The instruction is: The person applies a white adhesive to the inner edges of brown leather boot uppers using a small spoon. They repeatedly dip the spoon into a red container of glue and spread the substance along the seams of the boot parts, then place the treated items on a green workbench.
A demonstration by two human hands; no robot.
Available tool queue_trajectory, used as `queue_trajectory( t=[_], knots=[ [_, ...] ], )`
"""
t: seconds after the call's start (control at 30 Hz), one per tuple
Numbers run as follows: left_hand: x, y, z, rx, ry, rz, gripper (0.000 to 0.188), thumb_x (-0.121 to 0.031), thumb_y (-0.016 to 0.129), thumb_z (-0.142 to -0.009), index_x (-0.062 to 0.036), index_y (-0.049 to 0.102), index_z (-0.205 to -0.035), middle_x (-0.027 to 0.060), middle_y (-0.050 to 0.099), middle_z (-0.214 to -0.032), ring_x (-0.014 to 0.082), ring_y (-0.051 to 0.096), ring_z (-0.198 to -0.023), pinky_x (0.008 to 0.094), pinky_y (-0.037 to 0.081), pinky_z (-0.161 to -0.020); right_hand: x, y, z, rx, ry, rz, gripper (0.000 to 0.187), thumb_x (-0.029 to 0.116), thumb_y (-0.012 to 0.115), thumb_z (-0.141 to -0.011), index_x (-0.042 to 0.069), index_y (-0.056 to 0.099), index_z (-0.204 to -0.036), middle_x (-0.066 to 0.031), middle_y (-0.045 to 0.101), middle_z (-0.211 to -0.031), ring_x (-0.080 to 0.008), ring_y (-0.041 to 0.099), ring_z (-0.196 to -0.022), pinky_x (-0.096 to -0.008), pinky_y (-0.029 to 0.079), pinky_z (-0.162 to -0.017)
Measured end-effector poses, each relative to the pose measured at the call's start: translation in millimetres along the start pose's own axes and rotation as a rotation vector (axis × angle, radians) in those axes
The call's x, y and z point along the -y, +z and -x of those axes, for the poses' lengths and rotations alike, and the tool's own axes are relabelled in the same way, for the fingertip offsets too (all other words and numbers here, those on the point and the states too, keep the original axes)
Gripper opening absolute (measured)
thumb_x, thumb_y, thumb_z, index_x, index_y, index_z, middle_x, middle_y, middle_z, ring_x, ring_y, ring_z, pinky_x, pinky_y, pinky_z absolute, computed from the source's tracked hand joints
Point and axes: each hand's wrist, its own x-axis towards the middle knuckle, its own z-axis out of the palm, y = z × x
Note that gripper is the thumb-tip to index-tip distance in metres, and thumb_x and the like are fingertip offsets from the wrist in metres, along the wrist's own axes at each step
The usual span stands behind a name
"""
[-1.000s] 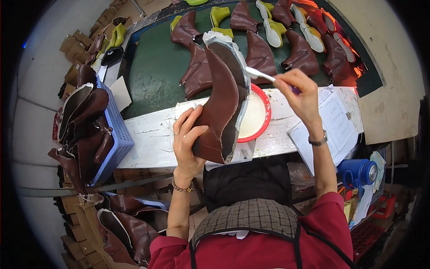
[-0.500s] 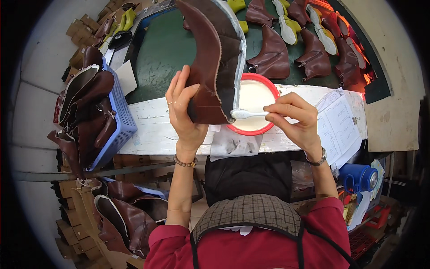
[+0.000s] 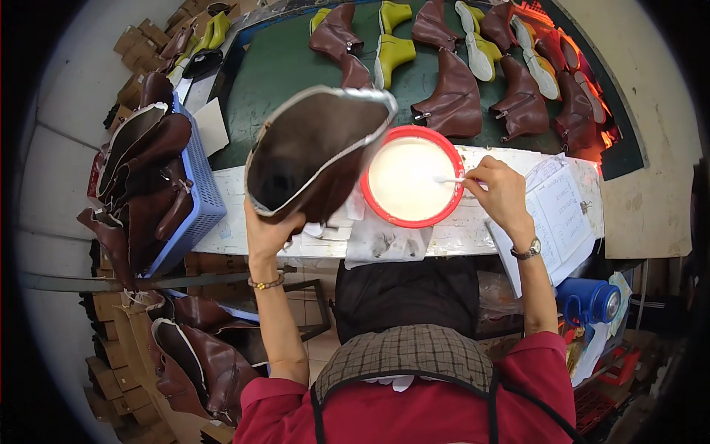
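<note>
My left hand (image 3: 270,235) is closed around the lower part of a brown leather boot upper (image 3: 347,189). The upper is tilted so its dark lined inside and pale, whitish rim face me. Between the fingertips of my right hand (image 3: 501,194) is the handle of a small white brush (image 3: 450,179). Its head is over the right side of a red-rimmed bowl (image 3: 375,205) of creamy white liquid; whether the bristles touch the liquid I cannot tell. A stained white cloth (image 3: 388,244) lies at the table edge below the bowl.
Brown boot uppers (image 3: 450,96) and yellow-green shoe lasts (image 3: 392,59) stand on the green surface (image 3: 277,89) behind. A blue basket (image 3: 203,203) heaped with uppers is at left. Written papers (image 3: 555,211) and a blue flask (image 3: 588,300) are at right. More uppers (image 3: 222,370) lie lower left.
The boot upper has swung left and turned, so its opening now faces me. My right hand has drawn the brush away from its edge, rightward over the bowl.
</note>
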Motion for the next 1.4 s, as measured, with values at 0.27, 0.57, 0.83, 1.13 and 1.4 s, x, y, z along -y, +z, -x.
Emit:
queue_trajectory(
  t=[0.27,0.57,0.83,1.13,1.4],
  knots=[
    [54,-32,31,0.342,-0.251,0.585,0.077,0.013,0.064,-0.043,0.0090,0.066,-0.120,0.0142,0.074,-0.100,0.0263,0.072,-0.086,0.0395,0.059,-0.073,26,-47,-40,-0.199,-0.119,-0.674,0.018,0.001,0.082,-0.084,0.000,0.080,-0.102,-0.0063,0.071,-0.093,-0.0120,0.067,-0.081,-0.0255,0.053,-0.070],
    [87,-28,28,0.611,0.293,1.055,0.116,0.012,0.070,-0.046,0.0080,0.033,-0.156,0.0278,0.049,-0.151,0.0460,0.060,-0.126,0.0535,0.051,-0.105,33,-51,-39,-0.094,-0.172,-0.695,0.014,0.002,0.082,-0.085,0.001,0.080,-0.099,-0.0065,0.071,-0.091,-0.0114,0.067,-0.080,-0.0253,0.052,-0.069],
    [42,21,37,0.336,-0.025,0.881,0.113,0.010,0.079,-0.037,0.0077,0.050,-0.146,0.0186,0.064,-0.133,0.0337,0.064,-0.118,0.0442,0.054,-0.101,47,-50,-68,-0.125,-0.315,-0.702,0.013,0.005,0.081,-0.087,0.002,0.080,-0.099,-0.0056,0.071,-0.090,-0.0150,0.066,-0.079,-0.0297,0.048,-0.072],
    [38,22,35,0.678,-0.241,0.743,0.100,0.010,0.076,-0.042,0.0073,0.057,-0.140,0.0170,0.071,-0.125,0.0274,0.070,-0.111,0.0428,0.056,-0.100,44,-76,-82,-0.019,-0.427,-0.495,0.010,0.016,0.082,-0.087,0.010,0.082,-0.095,-0.0010,0.071,-0.088,-0.0138,0.065,-0.082,-0.0312,0.038,-0.084],
    [39,49,41,0.932,-0.513,0.695,0.091,0.010,0.073,-0.049,0.0075,0.059,-0.139,0.0171,0.070,-0.129,0.0252,0.068,-0.115,0.0380,0.054,-0.104,67,-71,-109,0.126,-0.630,-0.464,0.016,0.021,0.086,-0.081,0.012,0.083,-0.094,0.0016,0.069,-0.090,-0.0143,0.060,-0.087,-0.0331,0.036,-0.090]
  ],
)
